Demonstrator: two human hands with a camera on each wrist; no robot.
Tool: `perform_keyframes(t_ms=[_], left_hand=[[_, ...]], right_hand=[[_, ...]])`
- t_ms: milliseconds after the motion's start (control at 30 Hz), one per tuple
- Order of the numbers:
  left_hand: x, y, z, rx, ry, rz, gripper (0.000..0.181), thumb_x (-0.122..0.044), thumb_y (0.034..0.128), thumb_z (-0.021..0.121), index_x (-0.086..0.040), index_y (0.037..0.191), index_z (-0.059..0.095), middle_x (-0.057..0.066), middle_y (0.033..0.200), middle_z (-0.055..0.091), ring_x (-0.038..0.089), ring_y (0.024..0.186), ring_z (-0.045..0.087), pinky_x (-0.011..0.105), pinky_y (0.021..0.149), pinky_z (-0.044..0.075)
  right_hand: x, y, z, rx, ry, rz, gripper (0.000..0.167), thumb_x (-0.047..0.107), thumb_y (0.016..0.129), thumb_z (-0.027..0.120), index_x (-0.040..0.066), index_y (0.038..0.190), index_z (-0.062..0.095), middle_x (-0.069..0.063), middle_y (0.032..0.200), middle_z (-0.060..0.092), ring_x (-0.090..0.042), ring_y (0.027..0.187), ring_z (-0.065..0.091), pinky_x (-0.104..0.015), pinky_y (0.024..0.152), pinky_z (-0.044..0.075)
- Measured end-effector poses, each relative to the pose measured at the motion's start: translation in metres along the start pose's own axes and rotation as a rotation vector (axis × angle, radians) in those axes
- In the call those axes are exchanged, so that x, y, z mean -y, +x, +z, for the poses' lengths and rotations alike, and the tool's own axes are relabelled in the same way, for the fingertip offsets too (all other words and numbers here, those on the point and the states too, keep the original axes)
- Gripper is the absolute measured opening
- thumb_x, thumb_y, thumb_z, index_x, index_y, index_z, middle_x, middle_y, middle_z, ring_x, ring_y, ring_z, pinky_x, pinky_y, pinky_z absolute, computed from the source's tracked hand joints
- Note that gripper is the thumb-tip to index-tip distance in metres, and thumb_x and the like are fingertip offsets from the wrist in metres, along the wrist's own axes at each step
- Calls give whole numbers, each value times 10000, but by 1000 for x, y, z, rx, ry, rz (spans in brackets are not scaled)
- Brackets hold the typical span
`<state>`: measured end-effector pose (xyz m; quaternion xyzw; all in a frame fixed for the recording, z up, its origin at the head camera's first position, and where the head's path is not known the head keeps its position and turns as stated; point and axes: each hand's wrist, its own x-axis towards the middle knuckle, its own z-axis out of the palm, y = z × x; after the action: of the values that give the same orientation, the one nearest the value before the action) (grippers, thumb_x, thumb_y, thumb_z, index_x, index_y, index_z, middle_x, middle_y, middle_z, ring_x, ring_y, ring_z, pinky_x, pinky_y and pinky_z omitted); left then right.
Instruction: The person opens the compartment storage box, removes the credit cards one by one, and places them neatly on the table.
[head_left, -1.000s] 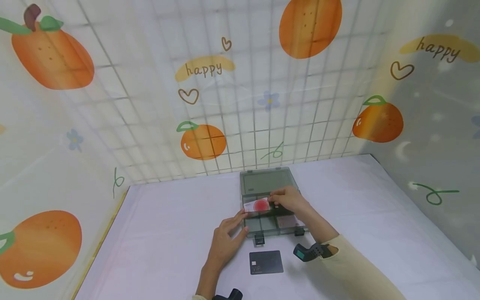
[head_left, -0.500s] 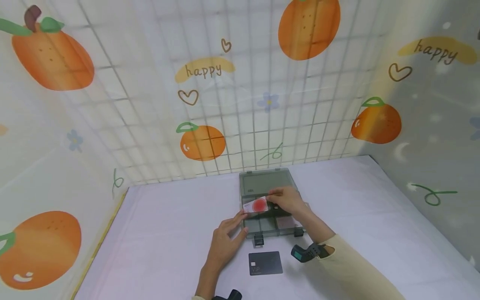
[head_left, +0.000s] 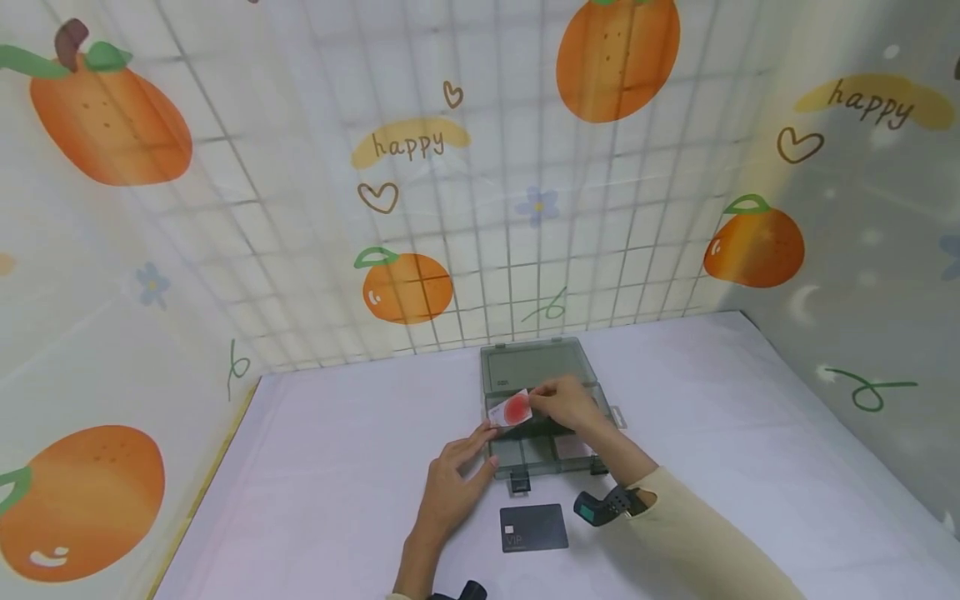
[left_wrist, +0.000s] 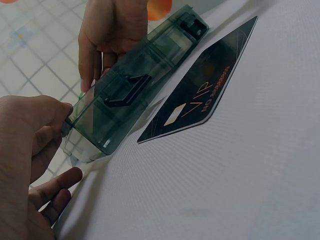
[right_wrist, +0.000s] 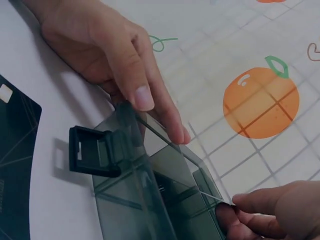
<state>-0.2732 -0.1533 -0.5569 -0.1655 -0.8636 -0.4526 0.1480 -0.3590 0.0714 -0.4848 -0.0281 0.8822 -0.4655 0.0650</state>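
My right hand [head_left: 566, 404] pinches the right end of a small white card with a red circle [head_left: 516, 410], held tilted over an opened translucent grey-green compartment box [head_left: 506, 454]. My left hand [head_left: 450, 483] lies at the box's left edge, fingers extended; its fingertip meets the card's left end and its thumb touches the box's front left. In the right wrist view the card is seen nearly edge-on. A pinkish flat piece [head_left: 573, 446] lies in the front right compartment. The compartments under my right hand are partly hidden.
A black card marked VIP [head_left: 534, 527] lies flat on the white table in front of the box. The box lid [head_left: 536, 364] is folded back toward the rear curtain. Two dark latches [head_left: 520, 482] stick out at the box's front.
My right hand has shifted slightly left, and the card's right end has risen, so it tilts more steeply. The left hand and black card stay essentially where they were.
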Motion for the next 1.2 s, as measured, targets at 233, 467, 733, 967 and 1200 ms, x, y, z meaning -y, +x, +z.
perform_keyframes(t_ms=[233,467,733,967,1200], left_hand=[[-3,0,-2,-3,-9,-7,409,-355,949,690,-256,1344,658,-147,1427,548,204,1228,565,530,1013,440],[-4,0,0,-7,-7,0,412,-363,951,687,-252,1346,656,-141,1424,554,201,1224,567,537,1007,443],[0,-1,1,-8,17,-14,413,-390,958,672,-243,1343,659,-153,1427,547,200,1239,560,520,1018,440],[1,-1,2,-16,10,7,415,-392,952,680,-236,1336,664,-158,1423,549,202,1231,565,519,1012,444],[3,0,2,-15,15,-5,412,-377,948,689,-239,1335,664,-180,1428,537,171,1238,558,512,1023,438]], right_hand=[[1,2,-1,-12,-2,35,226,238,929,719,44,1034,770,-40,876,699,-190,797,630,-352,700,510],[-2,1,-10,-39,13,14,223,223,939,699,36,1039,768,-48,912,708,-187,811,629,-359,711,519],[1,-3,-26,-16,51,-20,231,206,952,680,19,1062,758,-69,932,719,-201,824,629,-435,813,501],[-1,-10,-42,-35,76,-25,233,209,964,678,27,1089,754,-60,945,723,-201,827,620,-403,801,495],[-5,-17,-56,-73,42,-36,240,214,954,693,22,1084,753,-78,964,718,-209,838,620,-368,753,500]])
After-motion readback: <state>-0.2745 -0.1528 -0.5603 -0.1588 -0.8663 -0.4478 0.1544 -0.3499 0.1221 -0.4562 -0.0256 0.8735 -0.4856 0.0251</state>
